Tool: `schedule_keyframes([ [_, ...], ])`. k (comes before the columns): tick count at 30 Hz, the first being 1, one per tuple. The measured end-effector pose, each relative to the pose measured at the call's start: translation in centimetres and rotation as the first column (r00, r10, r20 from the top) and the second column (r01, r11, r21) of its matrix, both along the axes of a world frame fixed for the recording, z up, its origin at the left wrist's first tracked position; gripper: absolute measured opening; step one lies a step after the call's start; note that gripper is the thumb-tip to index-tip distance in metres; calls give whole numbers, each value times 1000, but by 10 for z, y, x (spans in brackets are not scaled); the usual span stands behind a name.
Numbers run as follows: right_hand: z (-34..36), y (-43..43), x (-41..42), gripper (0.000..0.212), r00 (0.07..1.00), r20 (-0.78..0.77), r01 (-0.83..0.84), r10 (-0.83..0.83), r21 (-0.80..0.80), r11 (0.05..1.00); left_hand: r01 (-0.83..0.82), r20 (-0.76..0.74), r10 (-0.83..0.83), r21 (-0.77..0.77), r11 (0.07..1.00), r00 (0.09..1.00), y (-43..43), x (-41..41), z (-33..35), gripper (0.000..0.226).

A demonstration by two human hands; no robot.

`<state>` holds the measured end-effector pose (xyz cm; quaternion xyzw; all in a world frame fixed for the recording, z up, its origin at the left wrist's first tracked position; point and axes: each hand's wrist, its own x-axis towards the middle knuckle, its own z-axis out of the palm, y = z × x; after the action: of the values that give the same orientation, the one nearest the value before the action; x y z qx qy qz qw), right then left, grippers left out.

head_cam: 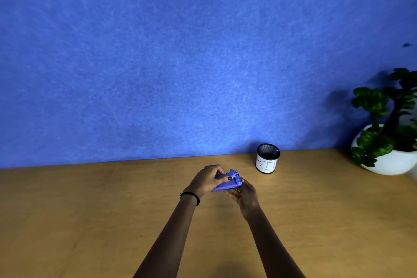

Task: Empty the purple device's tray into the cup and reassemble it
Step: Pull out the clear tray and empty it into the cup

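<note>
Blue felt wall (pixel 180 52) behind a wooden desk (pixel 90 210), purple device (pixel 229 181) gripped above it by left hand (pixel 206 180) and right hand (pixel 244 195), labelled mesh cup (pixel 267 158) set near, beyond the hands to the right, potted plant (pixel 385 137) at far right.

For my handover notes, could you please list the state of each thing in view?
Purple plastic device: held above the table, tilted.
Left hand: gripping the device from above.
Right hand: supporting the device from below.
Black mesh cup with white label: upright, open, untouched.
Potted green plant: upright.

Wooden table (pixel 90 210) with cup (pixel 267 159), potted plant (pixel 388 142)
</note>
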<state>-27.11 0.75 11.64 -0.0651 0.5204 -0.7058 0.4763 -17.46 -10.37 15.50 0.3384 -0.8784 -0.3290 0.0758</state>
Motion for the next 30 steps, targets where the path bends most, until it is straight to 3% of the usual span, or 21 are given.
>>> schedule_keyframes([
  [23,-14,-10,-16,27,996,-84,-8,4,-41,999,0,-79,1,3,1000,997,-13,-12,17,27],
  [30,-21,-13,-22,27,994,-112,-9,5,-39,999,-41,-85,46,64,997,995,-19,-18,19,31],
])
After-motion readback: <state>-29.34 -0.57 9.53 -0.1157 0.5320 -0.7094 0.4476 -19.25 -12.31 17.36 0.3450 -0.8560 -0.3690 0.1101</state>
